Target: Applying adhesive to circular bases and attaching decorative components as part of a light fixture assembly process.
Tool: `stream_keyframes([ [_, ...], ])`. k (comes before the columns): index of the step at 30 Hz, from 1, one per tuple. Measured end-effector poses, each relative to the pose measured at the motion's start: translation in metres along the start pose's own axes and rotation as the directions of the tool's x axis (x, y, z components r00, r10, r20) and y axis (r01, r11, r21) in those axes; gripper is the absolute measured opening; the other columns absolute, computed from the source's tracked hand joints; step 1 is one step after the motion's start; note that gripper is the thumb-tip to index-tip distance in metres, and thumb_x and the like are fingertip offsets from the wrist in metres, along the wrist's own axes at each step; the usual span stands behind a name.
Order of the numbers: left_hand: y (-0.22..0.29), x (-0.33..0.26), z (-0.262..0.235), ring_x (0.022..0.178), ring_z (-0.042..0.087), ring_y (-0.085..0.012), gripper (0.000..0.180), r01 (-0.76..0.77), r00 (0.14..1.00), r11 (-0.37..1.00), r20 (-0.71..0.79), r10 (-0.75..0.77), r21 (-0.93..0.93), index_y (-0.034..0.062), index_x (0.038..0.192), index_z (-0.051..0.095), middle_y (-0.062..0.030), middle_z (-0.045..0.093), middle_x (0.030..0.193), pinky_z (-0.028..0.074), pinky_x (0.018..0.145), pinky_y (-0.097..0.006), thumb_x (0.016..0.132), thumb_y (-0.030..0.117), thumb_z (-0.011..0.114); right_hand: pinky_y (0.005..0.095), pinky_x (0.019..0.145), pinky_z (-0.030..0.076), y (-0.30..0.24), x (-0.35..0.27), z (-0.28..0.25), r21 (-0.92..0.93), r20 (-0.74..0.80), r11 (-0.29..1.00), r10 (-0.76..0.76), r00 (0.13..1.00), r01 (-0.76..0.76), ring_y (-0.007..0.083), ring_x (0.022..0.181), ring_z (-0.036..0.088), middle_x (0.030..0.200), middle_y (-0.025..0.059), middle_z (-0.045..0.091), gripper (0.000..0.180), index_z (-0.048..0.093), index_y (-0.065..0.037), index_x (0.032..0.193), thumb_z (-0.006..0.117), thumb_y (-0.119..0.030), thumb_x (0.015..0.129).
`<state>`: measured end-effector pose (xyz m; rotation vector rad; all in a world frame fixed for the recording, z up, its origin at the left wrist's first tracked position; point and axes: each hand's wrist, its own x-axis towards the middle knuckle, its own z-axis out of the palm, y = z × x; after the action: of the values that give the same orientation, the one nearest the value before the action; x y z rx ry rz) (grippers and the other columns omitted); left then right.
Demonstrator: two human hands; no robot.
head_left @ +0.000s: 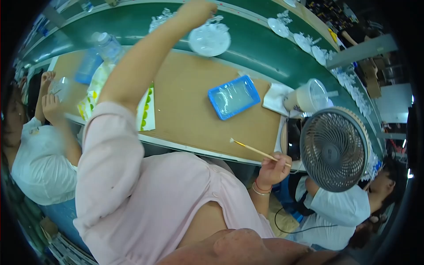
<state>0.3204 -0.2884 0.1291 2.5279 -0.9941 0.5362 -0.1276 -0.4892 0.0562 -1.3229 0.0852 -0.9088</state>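
My left arm stretches out over the green conveyor belt (pixel 251 48). My left hand (pixel 198 12) is there with its fingers curled at the far edge of a clear plastic piece (pixel 210 39), which has a round, dish-like body and a knobbly far end. The fingertips are partly hidden, but they appear closed on that end. Near the table's front edge, my right hand (pixel 274 170) pinches the handle of a thin brush (pixel 254 150), its pale bristles pointing left. Beyond the brush, a blue-rimmed tray (pixel 234 97) with clear liquid in it lies on the brown tabletop (pixel 185 101).
A grey fan (pixel 335 150) stands at the right, beside a lidded drink cup (pixel 307 97) and white tissue (pixel 274 98). Further clear pieces (pixel 302 43) line the belt. A bottle (pixel 108 46) and patterned packaging (pixel 147 110) are at left. Co-workers sit on both sides.
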Motion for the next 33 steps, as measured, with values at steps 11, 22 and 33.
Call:
stream_keyframes([
  [11, 0.063, -0.07, 0.064, 0.092, 0.064, -0.0331, 0.034, 0.223, 0.971, 0.924, 0.156, -0.182, -0.311, 0.0052, 0.108, 0.064, -0.0142, 0.067, 0.102, 0.051, 0.082, -0.04, 0.094, 0.035, 0.054, 0.0219, 0.047, 0.043, 0.005, 0.013, -0.005, -0.026, -0.022, 0.999, -0.031, 0.999, 0.031, 0.014, 0.051, 0.05, 0.07, 0.0122, 0.054, 0.024, 0.05, 0.0, 0.09, 0.047, -0.022, 0.1],
  [22, 0.107, -0.176, 0.036, 0.081, 0.066, -0.0164, 0.034, 0.737, 0.621, 0.283, 0.78, 0.075, -0.614, 0.0003, 0.097, 0.061, -0.0082, 0.066, 0.09, 0.057, 0.067, -0.029, 0.097, 0.034, 0.054, 0.0212, 0.047, 0.043, 0.005, 0.016, 0.001, 0.005, -0.044, 0.999, -0.035, 0.998, 0.035, 0.0136, 0.05, 0.049, 0.069, 0.0129, 0.055, 0.026, 0.05, 0.0, 0.091, 0.046, -0.024, 0.1],
  [33, 0.132, -0.181, 0.05, 0.087, 0.062, -0.0315, 0.025, 0.374, 0.905, 0.721, 0.398, -0.148, -0.583, 0.0017, 0.107, 0.062, -0.0129, 0.064, 0.091, 0.051, 0.082, -0.039, 0.088, 0.018, 0.065, 0.0317, 0.06, 0.054, 0.006, 0.016, -0.008, -0.144, 0.056, 0.974, -0.168, 0.984, 0.175, 0.0246, 0.067, 0.066, 0.078, 0.0189, 0.064, 0.04, 0.053, -0.001, 0.11, 0.048, -0.039, 0.098],
])
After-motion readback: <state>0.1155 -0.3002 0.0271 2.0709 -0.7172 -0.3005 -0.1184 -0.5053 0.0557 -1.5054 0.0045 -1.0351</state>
